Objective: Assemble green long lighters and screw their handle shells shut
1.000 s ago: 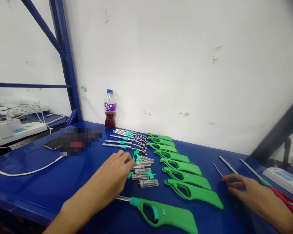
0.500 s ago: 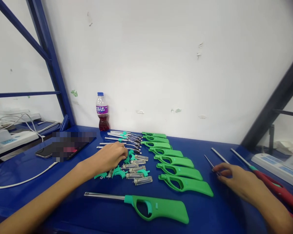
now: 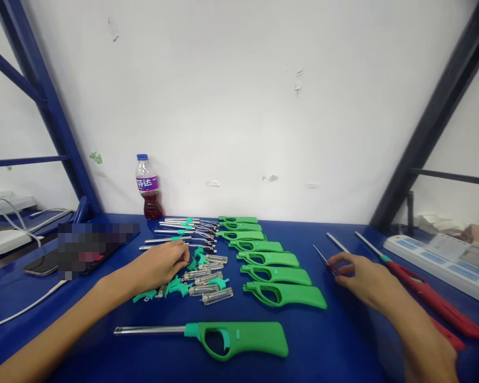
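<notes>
My left hand [image 3: 163,261] rests palm down at the left of the parts pile, its fingers curled inward. Whatever its fingertips hold is hidden. Close by lie teal plastic triggers [image 3: 178,286], clear fuel tanks [image 3: 217,296] and metal lighter tubes [image 3: 163,240] with thin wires. At the right, my right hand [image 3: 357,271] has thumb and fingers closed around the handle end of a thin screwdriver [image 3: 321,254], whose shaft points away to the left. Several green lighter shell halves [image 3: 299,296] form a column between the hands. An assembled green lighter [image 3: 259,338] lies in front.
Red lighters [image 3: 435,298] and a white power strip [image 3: 439,271] lie at the right. A drink bottle [image 3: 147,186] stands against the wall. A phone [image 3: 43,261] and a white cable [image 3: 27,313] are at the left. Blue frame posts [image 3: 51,106] flank the table.
The view has turned right, so everything appears farther left. Against the parts and the table, both hands stay in nearly the same places.
</notes>
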Action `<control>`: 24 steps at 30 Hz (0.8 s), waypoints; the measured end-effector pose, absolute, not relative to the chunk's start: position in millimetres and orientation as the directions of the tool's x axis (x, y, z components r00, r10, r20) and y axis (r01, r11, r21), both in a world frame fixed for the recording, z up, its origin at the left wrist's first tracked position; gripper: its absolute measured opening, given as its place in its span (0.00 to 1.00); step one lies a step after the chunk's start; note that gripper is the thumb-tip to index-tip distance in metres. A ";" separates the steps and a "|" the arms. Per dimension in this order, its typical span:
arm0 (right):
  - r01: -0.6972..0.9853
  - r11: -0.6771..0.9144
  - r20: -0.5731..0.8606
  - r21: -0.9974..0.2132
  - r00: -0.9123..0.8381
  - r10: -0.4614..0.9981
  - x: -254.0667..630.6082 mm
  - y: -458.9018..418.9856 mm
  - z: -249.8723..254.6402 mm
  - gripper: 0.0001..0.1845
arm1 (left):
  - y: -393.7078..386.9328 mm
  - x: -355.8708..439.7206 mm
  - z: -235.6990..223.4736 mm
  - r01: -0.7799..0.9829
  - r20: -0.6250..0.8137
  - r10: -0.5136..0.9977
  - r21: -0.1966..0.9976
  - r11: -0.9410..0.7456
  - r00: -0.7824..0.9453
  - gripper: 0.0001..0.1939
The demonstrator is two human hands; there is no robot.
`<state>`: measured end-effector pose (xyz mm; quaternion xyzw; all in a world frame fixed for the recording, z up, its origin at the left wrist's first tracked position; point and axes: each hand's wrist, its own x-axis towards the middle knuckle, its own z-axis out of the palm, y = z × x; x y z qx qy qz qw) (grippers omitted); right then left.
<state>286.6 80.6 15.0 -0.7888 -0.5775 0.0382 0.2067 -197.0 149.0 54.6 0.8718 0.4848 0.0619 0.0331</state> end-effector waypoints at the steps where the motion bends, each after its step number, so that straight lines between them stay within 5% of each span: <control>1: 0.893 -0.250 0.180 -0.374 0.334 0.925 284.8 79.4 17.3 0.17 | 148.6 -197.5 55.4 0.843 0.085 0.852 0.125 -0.524 0.517 0.10; 14: 0.843 -0.171 0.332 -0.509 0.376 0.865 267.9 57.9 58.5 0.17 | 95.9 -182.0 67.9 0.914 0.237 0.931 0.234 -0.333 0.279 0.14; 21: 0.798 0.086 0.558 -0.596 0.335 0.759 228.4 23.2 97.1 0.27 | 63.9 -158.2 59.3 0.809 0.288 0.927 0.468 -0.355 0.240 0.15; 24: 0.760 0.176 0.546 -0.626 0.267 0.794 209.5 12.6 105.3 0.26 | 56.0 -152.0 55.3 0.750 0.289 0.923 0.544 -0.377 0.255 0.16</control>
